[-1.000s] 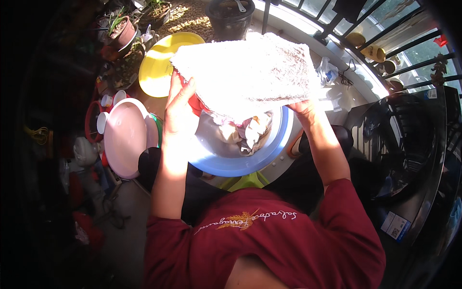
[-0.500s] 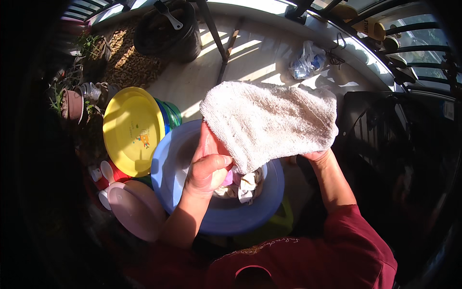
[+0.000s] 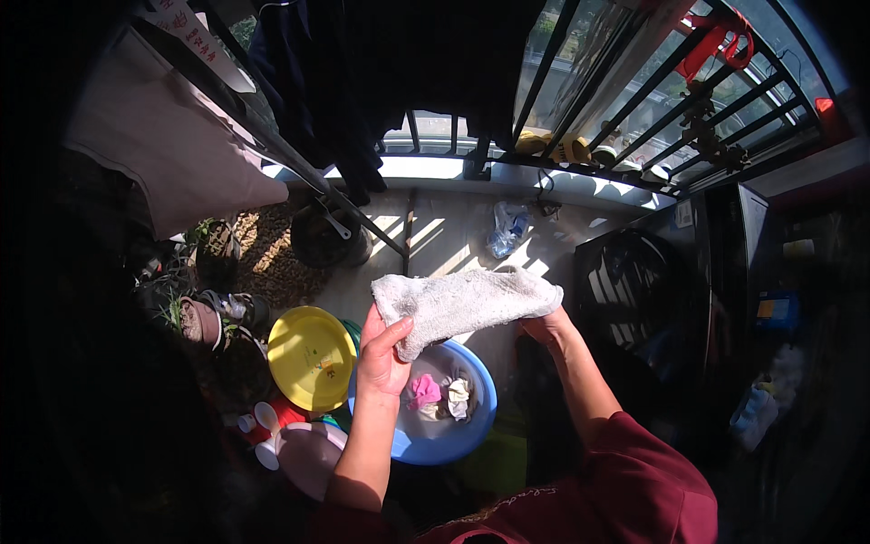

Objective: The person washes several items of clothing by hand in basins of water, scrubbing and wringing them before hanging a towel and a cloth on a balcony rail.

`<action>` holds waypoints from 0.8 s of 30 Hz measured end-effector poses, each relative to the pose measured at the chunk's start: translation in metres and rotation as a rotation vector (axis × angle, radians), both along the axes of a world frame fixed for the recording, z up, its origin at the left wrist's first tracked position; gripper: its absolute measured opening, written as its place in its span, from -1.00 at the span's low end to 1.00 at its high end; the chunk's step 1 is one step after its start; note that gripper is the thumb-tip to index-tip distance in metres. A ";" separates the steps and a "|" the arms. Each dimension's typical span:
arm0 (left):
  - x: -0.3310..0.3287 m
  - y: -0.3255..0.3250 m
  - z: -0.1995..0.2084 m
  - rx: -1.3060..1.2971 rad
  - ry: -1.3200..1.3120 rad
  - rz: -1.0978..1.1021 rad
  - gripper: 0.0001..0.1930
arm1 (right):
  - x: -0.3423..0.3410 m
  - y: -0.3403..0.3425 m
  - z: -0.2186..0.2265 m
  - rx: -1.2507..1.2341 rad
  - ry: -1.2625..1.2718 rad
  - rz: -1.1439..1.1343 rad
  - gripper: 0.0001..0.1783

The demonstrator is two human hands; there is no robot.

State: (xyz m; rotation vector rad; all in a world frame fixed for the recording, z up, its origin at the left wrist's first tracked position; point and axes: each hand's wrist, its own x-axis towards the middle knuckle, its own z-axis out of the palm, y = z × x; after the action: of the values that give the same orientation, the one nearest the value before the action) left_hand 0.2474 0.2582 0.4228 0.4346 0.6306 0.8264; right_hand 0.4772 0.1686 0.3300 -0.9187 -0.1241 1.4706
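Observation:
A whitish terry towel (image 3: 467, 306) is stretched sideways between my two hands, in the air over the far side of a blue basin (image 3: 486, 406). My left hand (image 3: 382, 358) grips the towel's left end, thumb on top. My right hand (image 3: 546, 325) is closed at its right end; the towel partly hides those fingers. Below, in the basin, lie a pink cloth (image 3: 424, 391) and a crumpled cream-white cloth (image 3: 459, 396).
Left of the blue basin stand a yellow basin (image 3: 304, 354) and a pale pink basin (image 3: 310, 461). A black front-loading machine (image 3: 634, 281) is at right. Farther off are a plastic bag (image 3: 509, 228), a dark bucket (image 3: 331, 240) and spread peanuts (image 3: 272, 258). Dark clothes (image 3: 408, 63) hang above.
The view has tipped up, bringing the hanging clothes and window bars into sight. My arms reach farther out, and the towel now appears narrower. Both hands keep their hold.

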 end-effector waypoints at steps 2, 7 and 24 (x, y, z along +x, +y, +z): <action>0.012 0.009 0.026 -0.051 0.042 0.013 -0.54 | 0.021 0.002 0.045 0.028 0.045 -0.050 -0.65; 0.062 0.017 0.063 -0.093 0.007 -0.057 -0.58 | 0.063 -0.001 0.091 0.241 0.403 -0.350 -0.54; 0.224 0.127 0.234 0.413 -0.154 -0.460 -0.26 | 0.224 0.049 0.316 0.373 0.027 -0.456 -0.62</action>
State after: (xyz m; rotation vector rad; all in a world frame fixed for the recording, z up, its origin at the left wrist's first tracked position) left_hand 0.4710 0.3851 0.6565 0.8470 0.1956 0.5376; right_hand 0.7013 0.2174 0.6464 -0.5738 -0.1518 0.9909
